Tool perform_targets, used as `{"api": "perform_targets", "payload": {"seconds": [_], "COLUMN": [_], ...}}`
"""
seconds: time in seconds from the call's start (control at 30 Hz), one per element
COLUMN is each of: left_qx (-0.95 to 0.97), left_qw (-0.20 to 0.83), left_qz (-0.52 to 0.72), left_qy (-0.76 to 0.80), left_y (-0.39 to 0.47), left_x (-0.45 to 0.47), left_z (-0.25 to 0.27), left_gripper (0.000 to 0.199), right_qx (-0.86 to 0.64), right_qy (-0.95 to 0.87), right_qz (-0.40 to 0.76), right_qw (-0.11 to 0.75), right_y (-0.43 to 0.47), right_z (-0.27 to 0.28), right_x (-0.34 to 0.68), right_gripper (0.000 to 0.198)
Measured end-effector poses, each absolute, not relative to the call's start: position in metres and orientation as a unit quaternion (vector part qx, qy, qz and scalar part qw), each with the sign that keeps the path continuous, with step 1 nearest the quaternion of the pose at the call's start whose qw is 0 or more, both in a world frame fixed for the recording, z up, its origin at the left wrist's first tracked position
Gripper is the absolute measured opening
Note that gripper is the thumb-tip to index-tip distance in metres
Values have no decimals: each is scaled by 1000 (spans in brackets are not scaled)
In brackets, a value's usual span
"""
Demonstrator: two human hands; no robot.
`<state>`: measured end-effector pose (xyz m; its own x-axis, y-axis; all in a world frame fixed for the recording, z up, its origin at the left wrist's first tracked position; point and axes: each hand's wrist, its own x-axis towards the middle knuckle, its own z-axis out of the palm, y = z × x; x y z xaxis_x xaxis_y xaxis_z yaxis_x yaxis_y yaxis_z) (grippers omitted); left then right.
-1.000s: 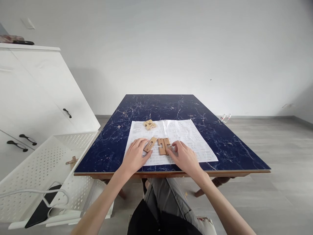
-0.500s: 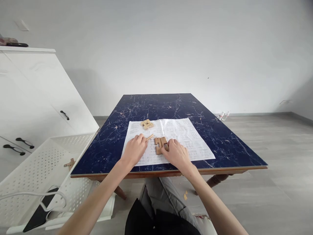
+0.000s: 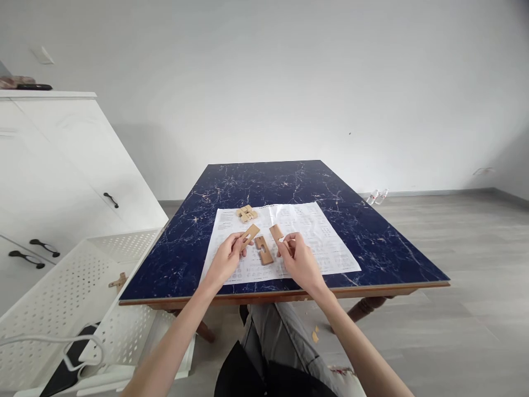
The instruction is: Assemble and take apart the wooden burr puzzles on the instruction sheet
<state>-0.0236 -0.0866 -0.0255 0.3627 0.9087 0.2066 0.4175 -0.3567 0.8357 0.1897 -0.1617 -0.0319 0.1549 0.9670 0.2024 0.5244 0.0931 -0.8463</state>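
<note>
My left hand (image 3: 230, 251) is closed on a flat wooden puzzle piece (image 3: 250, 234) with a slot through it, tilted above the paper. Another flat wooden puzzle piece (image 3: 275, 231), notched on one side, is pinched in my right hand (image 3: 300, 259), whose fingers cover its lower part. Between the two hands a third notched wooden piece (image 3: 264, 251) lies on the printed paper sheet (image 3: 330, 251). Farther back, near the sheet's upper left, sits a cluster of pale wooden blocks (image 3: 247, 214), apart from both hands.
The sheet lies on a dark blue marble-patterned table (image 3: 264, 182). At left, a white perforated basket (image 3: 53, 286) holds a wooden cross-shaped piece (image 3: 118, 282), beside a white cabinet (image 3: 61, 160). Clear bottles (image 3: 377, 196) stand on the floor behind the table's right side.
My right hand has lifted one notched piece away from the other, which stays on the sheet. My left hand has turned its piece so the slotted face shows.
</note>
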Motion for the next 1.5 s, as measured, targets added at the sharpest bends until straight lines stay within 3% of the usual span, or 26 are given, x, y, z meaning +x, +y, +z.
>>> {"api": "perform_targets", "payload": {"seconds": [0.17, 0.93, 1.5], "left_qx": [724, 715, 740], "left_qw": [399, 370, 285], "left_qz": [373, 440, 432], "left_qy": [421, 398, 430], "left_y": [-93, -105, -108], "left_x": [-20, -20, -21], "left_z": [-31, -32, -33], "left_gripper": [54, 44, 41], "right_qx": [-499, -560, -546], "right_qy": [-564, -576, -566], "right_qz": [397, 326, 350], "right_qw": [525, 499, 510], "right_y": [-160, -153, -158], "right_z": [-34, -30, -16], "right_x": [177, 146, 137], "right_gripper": [33, 18, 24]}}
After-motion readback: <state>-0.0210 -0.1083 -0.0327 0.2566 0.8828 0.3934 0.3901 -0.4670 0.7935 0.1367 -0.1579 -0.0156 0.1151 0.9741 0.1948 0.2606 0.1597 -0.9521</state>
